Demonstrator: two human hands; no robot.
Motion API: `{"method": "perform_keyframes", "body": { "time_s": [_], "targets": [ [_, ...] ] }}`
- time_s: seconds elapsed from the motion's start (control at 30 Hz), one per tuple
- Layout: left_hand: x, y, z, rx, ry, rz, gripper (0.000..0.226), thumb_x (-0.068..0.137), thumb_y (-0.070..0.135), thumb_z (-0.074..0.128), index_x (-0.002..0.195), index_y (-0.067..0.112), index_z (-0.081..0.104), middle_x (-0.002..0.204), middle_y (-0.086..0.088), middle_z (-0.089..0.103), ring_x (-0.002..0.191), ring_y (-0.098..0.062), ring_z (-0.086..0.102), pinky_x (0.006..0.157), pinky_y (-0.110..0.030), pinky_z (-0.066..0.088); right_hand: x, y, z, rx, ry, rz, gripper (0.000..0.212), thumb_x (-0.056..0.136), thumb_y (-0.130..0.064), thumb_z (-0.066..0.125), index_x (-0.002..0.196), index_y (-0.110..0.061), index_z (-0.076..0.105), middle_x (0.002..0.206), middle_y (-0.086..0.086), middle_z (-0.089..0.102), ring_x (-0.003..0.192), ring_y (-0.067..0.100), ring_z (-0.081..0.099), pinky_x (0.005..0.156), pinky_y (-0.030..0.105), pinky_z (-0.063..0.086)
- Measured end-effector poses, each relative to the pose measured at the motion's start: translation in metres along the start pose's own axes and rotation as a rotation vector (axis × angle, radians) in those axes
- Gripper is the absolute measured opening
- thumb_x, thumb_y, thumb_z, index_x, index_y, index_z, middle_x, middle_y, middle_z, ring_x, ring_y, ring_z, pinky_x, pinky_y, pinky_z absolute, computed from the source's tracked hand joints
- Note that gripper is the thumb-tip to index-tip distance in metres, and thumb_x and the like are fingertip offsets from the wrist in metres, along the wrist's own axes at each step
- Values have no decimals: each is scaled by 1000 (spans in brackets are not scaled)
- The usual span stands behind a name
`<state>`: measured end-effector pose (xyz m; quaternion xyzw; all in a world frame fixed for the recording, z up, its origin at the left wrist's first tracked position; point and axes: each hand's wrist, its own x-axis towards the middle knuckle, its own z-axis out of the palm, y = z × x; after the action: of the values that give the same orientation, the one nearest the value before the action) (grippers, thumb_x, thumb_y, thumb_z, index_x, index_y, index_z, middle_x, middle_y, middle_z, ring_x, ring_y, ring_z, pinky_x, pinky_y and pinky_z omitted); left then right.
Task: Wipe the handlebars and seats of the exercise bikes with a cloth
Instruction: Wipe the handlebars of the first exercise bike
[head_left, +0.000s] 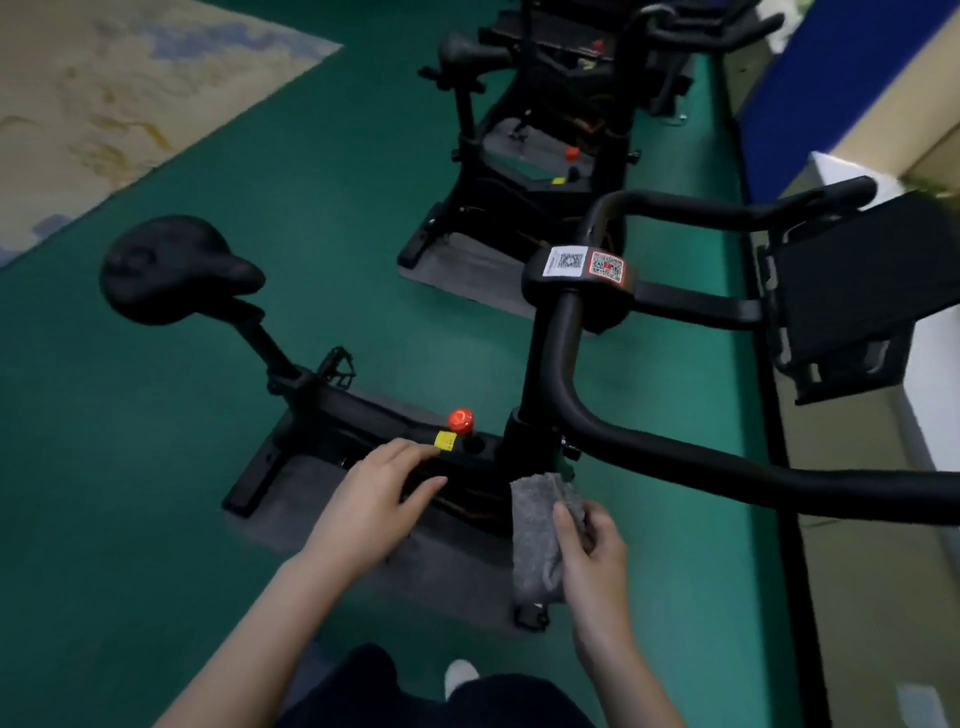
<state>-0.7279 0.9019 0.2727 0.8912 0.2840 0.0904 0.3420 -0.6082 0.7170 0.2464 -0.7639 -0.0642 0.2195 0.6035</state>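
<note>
From the head camera, the right hand (592, 551) grips a grey cloth (535, 540): the thumb lies across its front and the fingers curl behind it, so the cloth is pinched between them and hangs folded, its lower end below the hand. The cloth is low in the middle of the picture, in front of the near bike's frame and just beside the foot of the handlebar post. It is below the handlebar (675, 452) and apart from it. The left hand (374, 499) holds nothing. Its fingers are straight and slightly spread, reaching over the frame toward a yellow label (445, 440); whether they touch the frame cannot be told. Just above the label stands a red knob (460, 419). The black handlebar curves from the post out to the right edge, and its second arm runs higher up. Two code stickers (582, 262) sit on the clamp between the arms, and a dark screen (852, 291) is mounted beyond it. The seat (171, 270) is to the left, well apart from both hands, on a slanted post. The bike stands on a grey mat (457, 566) on a green floor (156, 467). A second bike (519, 171) stands behind it, and a pale patterned rug (104, 78) lies at upper left.
</note>
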Motion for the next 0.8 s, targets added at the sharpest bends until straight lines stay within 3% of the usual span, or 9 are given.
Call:
{"method": "perform_keyframes", "body": {
  "time_s": [0.13, 0.23, 0.33, 0.53, 0.67, 0.8],
  "targets": [
    [37, -40, -35, 2, -101, 164, 37, 92, 36, 56, 124, 19, 59, 117, 9, 58, 111, -11, 53, 96, -31, 44, -13, -12, 44, 51, 219, 16, 3, 91, -15, 59, 90, -15, 62, 86, 0, 69, 77, 5, 65, 69, 26, 48],
    [67, -61, -63, 16, -176, 299, 36, 92, 36, 56, 123, 19, 58, 118, 9, 58, 113, -12, 53, 97, -32, 42, -35, -28, 80, 82, 352, 9, 5, 90, -13, 60, 88, -16, 64, 83, 0, 72, 75, 5, 67, 64, 19, 52],
    [94, -65, -85, 21, -237, 428, 36, 92, 37, 55, 125, 21, 56, 121, 9, 56, 115, -12, 51, 98, -34, 41, -58, -49, 111, 56, 464, -28, 6, 89, -10, 62, 86, -15, 63, 77, -12, 72, 67, -4, 65, 57, 9, 48],
    [142, -41, -106, -6, -296, 638, 41, 93, 35, 55, 130, 19, 53, 127, 5, 53, 119, -14, 47, 102, -34, 39, -74, -93, 150, 28, 702, -88, 6, 86, -19, 65, 84, -24, 62, 81, -23, 69, 73, -8, 63, 54, 6, 46],
    [175, -11, -102, 6, -277, 792, 45, 92, 32, 55, 134, 15, 49, 133, 1, 48, 123, -18, 44, 102, -42, 40, -59, -116, 155, -49, 823, -95, 8, 85, -26, 66, 93, -22, 66, 86, -10, 69, 82, -2, 64, 67, 16, 53],
    [206, 20, -96, 18, -197, 897, 46, 91, 29, 57, 134, 13, 49, 137, -5, 47, 127, -24, 42, 101, -47, 40, -30, -146, 152, -129, 940, -189, 5, 85, -23, 67, 89, -22, 66, 84, -10, 68, 78, -3, 62, 64, 11, 48]
  ]
}}
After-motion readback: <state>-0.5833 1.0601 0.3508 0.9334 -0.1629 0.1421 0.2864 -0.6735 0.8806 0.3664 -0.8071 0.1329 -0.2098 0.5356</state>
